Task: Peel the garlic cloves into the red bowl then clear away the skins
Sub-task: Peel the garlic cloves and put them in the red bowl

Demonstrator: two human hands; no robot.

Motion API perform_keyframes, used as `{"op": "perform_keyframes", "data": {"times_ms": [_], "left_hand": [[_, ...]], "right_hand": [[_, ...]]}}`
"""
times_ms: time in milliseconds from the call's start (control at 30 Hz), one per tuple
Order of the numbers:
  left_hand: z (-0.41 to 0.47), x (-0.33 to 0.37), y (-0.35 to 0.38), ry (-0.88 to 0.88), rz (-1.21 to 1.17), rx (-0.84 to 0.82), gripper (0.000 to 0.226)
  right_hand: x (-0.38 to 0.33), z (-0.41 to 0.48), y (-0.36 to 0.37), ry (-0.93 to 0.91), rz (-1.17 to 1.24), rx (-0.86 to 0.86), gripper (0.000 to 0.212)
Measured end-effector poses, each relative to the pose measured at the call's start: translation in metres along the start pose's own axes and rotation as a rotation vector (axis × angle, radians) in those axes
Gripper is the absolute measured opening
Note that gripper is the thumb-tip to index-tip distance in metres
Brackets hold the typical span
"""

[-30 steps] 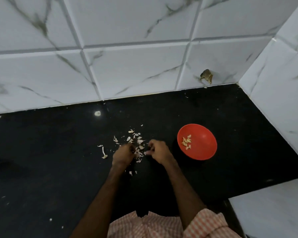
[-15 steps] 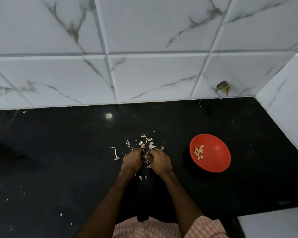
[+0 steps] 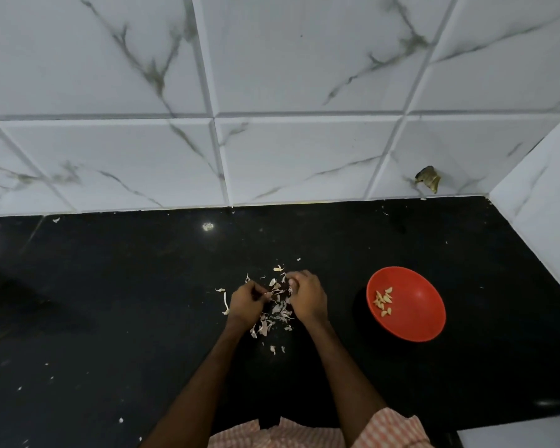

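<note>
Flanking skin pile (image 3: pixel 279 311): left hand (image 3: pixel 244 303), right hand (image 3: pixel 307 299) — fingers (image 3: pixel 293 281) curled, hold unclear; one red bowl (image 3: pixel 416 313).

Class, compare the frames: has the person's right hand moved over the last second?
Yes. The right hand has shifted left, away from the red bowl; the gap of black counter between them is wider now.

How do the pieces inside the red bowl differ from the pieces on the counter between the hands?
The cloves are yellowish and chunky; the skins are paler, thin flakes. The cloves lie close together in the red bowl; the skins lie scattered on the black counter. Both are small garlic bits.
</note>
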State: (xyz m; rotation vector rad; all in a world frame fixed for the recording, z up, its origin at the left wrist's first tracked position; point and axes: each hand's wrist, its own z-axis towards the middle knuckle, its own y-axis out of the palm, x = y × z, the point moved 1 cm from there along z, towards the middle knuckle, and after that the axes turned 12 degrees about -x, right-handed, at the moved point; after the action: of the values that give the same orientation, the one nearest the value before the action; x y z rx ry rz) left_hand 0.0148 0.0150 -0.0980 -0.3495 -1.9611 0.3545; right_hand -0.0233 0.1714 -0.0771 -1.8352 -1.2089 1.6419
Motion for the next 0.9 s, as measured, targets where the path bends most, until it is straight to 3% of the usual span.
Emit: {"op": "perform_keyframes", "data": {"times_ms": [167,333,567,767,900], "left_hand": [[-0.003,0.002,0.000,-0.006,0.107,0.019,0.016],[-0.005,0.000,0.005,0.003,0.243,-0.011,0.010],[0.000,0.003,0.005,-0.001,0.310,-0.003,0.003],[-0.001,0.008,0.007,0.022,0.364,-0.002,0.004],[0.000,0.011,0.008,0.054,0.378,-0.010,0.010]], "right_hand": [[-0.020,0.030,0.001,-0.092,-0.204,-0.118,0.037],[-0.024,0.051,0.004,-0.064,-0.341,-0.215,0.042],[-0.015,0.047,0.005,-0.058,-0.343,-0.158,0.011],[-0.009,0.038,0.007,0.004,-0.065,-0.061,0.016],[-0.004,0.027,0.015,0.020,0.271,-0.013,0.014]]}}
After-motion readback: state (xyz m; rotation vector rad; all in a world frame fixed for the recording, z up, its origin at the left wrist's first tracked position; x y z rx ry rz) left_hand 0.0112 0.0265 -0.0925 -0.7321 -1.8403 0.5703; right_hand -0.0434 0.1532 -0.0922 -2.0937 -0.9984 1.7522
